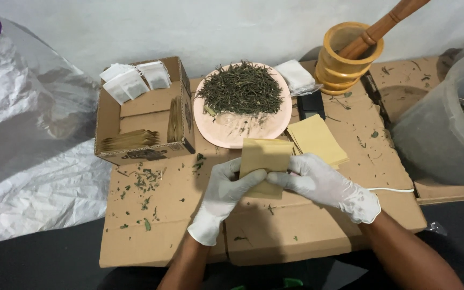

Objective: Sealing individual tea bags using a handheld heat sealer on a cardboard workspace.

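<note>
I scan from the cardboard box [145,110] of white sachets, past the pink plate [226,137] of dried leaves, to the stack of tan pouches [318,138]. My left hand [222,194] and right hand [326,185] both pinch one tan paper pouch [265,158] just above the cardboard-covered bench [296,225]. I advise keeping each grip at the lower edge and pulling evenly, without creasing.

pestle [382,27] top cropped, bucket [447,134] cut off

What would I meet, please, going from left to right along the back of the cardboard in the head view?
Crumpled plastic sheet → open cardboard box → pink plate of dried leaves → wooden mortar → translucent plastic tub.
</note>
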